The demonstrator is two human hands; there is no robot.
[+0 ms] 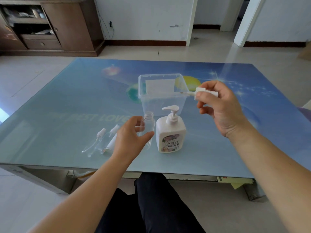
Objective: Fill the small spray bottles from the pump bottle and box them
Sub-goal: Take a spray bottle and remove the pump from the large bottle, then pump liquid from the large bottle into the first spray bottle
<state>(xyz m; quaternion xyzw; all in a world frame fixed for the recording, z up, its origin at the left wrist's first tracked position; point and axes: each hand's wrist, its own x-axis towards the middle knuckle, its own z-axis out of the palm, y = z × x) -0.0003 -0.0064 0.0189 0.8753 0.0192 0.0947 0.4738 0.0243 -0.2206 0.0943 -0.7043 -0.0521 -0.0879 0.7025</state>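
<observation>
The left hand gripped a small clear uncapped spray bottle just left of the white pump bottle. The right hand pinched a white spray head above it

A home living room: wooden cabinet, tiled floor, glass coffee table.

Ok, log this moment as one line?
left hand: holds open bottle | right hand: holds spray cap | pump bottle: upright, untouched | box: nothing inside
</observation>
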